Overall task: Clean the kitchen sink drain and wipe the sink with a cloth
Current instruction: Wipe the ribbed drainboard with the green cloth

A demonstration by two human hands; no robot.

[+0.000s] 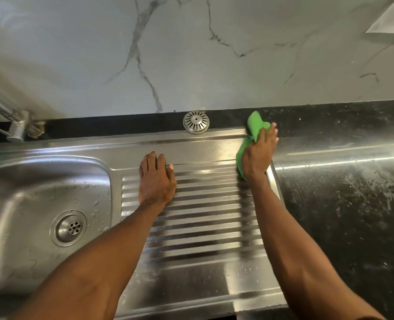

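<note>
At far right corner of drainboard (203,204), right hand (258,153) grips green cloth (253,123) and wipes there, left hand (156,179) flat w/ fingers straight on ribs; strainer (196,122) sits out on table (341,181), basin (29,192) & drain (68,228) wet, so approx. mid-task, basin wipe and strainer refit left.

1. White marble-patterned wall (191,54) with grey veining, evenly lit.
2. Black speckled countertop (341,204), streaked with pale smears.
3. Pale angled panel (392,17) at the upper right corner.
</note>
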